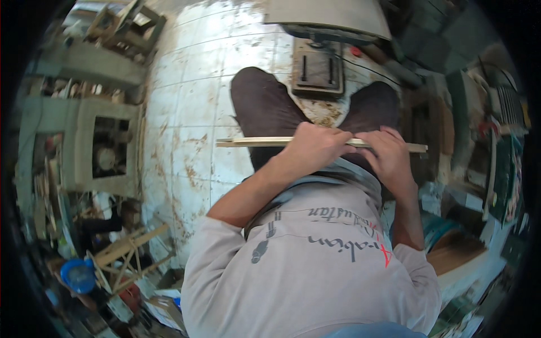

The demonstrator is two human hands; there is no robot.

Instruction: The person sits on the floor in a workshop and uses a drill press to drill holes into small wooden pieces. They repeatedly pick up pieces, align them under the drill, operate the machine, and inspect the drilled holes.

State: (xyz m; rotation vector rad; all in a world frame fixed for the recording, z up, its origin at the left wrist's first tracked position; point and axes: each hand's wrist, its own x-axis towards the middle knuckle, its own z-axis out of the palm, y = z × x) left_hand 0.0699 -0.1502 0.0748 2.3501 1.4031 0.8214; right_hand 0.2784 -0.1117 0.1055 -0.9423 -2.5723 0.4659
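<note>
Two thin pale wooden strips (253, 142), laid together, run crosswise over my lap, and their left ends stand slightly apart. My left hand (318, 145) is closed around them near the middle. Just to its right, my right hand (387, 151) grips the same strips with bent fingers, the two hands almost touching. A short end of the wood sticks out past my right hand. Both palms and the parts of the strips under the fingers are hidden. My knees in dark trousers (265, 101) are spread beneath the wood.
In front of my knees stands a machine base (318, 67) with two dark slots, under a pale board (332, 14). Wood dust lies on the white tiled floor (186, 107). Left are a grey machine frame (81, 146), a wooden trestle (129, 248) and a blue bucket (79, 276).
</note>
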